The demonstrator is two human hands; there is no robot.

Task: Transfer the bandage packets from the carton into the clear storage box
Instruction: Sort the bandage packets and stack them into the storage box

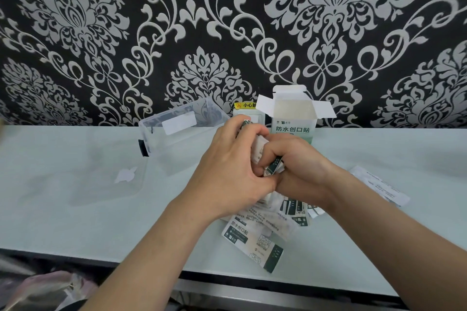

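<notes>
Black wallpaper (202, 33) with a silver damask pattern rises behind the pale tabletop (63, 222) you are working at. Your left hand (232, 171) and your right hand (300, 166) meet over the middle of it, the fingers of both curled round a small stack of bandage packets (274, 168) held between them. Some loose packets (255, 242) lie flat on the table under your wrists, near the front edge. Just behind your hands the carton (294, 118) stands upright, its top flaps spread open. To its left the clear storage box (156, 139) sits tilted, with a black latch (144, 148) at its left end, and its clear lid (106, 184) lies flat just in front of it. A printed leaflet (379, 184) rests on the table to your right
</notes>
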